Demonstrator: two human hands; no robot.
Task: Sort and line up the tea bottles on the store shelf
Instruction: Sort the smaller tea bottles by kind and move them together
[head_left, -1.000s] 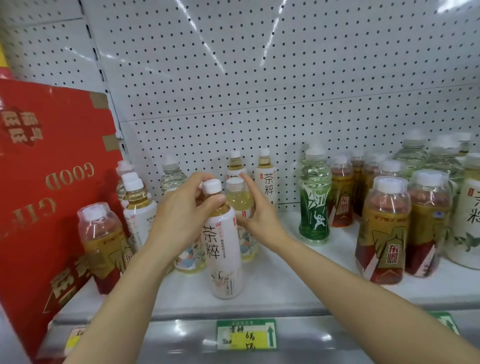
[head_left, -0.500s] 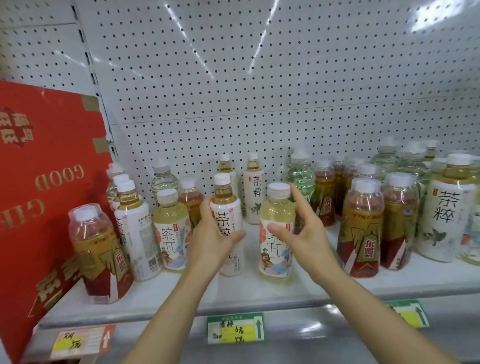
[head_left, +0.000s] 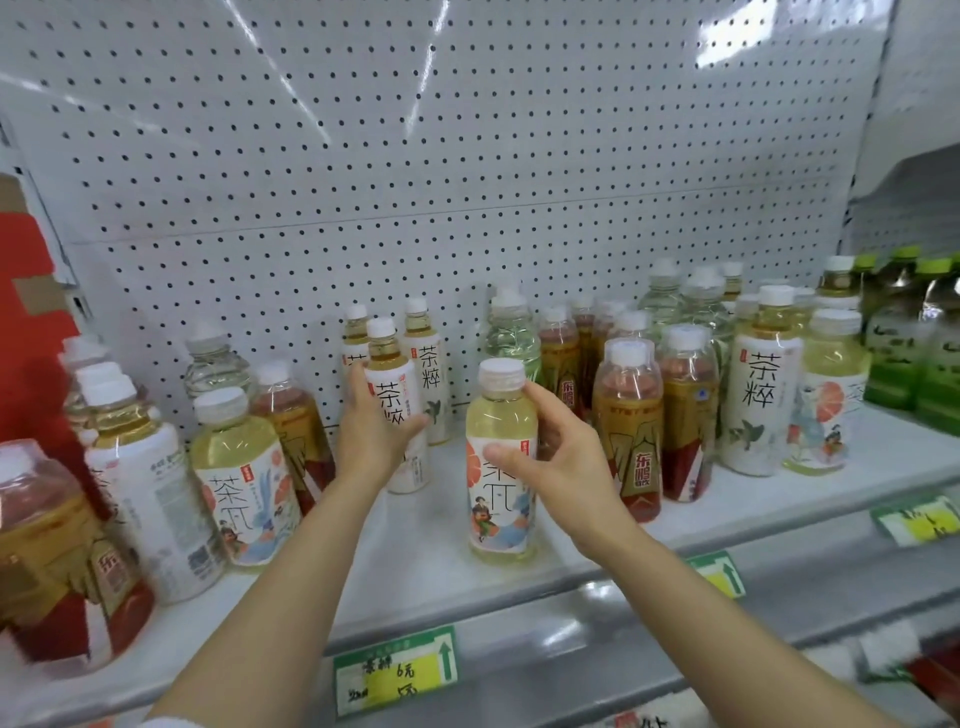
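My left hand wraps around a slim white-labelled tea bottle standing mid-shelf. My right hand grips a pale yellow tea bottle with a colourful picture label, upright near the shelf's front. Two more slim white-labelled bottles stand behind by the pegboard. A matching pale yellow bottle stands to the left. Red-and-gold labelled bottles stand to the right.
The white shelf has a pegboard back. A large white-labelled bottle and green bottles stand at the right. More bottles and a red box crowd the left. A price tag hangs on the shelf edge.
The view has swung right, bringing the green bottles into sight. My right hand has closed around the pale yellow bottle; my left hand still holds the slim white-labelled bottle, now further back.
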